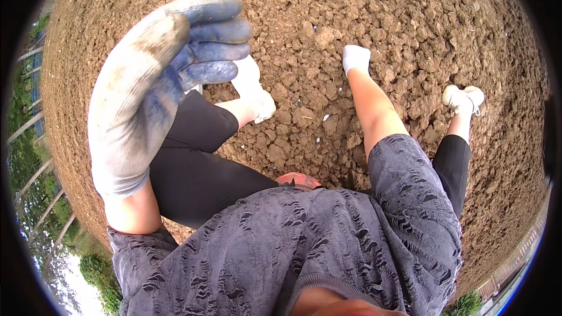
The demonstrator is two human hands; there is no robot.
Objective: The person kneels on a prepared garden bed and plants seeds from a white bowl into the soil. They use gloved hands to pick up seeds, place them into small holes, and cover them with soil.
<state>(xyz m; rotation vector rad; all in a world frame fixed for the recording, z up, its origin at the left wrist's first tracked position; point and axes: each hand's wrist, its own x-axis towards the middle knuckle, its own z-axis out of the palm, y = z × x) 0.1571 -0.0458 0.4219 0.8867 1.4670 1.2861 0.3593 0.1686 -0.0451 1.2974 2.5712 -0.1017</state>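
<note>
In the head view my left hand [136, 92], in a soiled white knit glove with a blue-coated palm, is raised close to the camera at the left. Its fingers are extended and slightly curved, the thumb stands apart from them, and nothing shows in the palm. My right hand [356, 58] reaches down to the brown, clumpy soil [303, 74] at upper centre-right. Only the white back and cuff of its covering show; the fingers are hidden from view, so whether they hold anything cannot be told.
My legs are bent and spread, with one white shoe [263, 107] left of centre and another [463, 98] at the right. A reddish rounded object [299, 180] lies between my thighs. Curved poles [30, 127] and greenery [94, 270] border the soil at the left.
</note>
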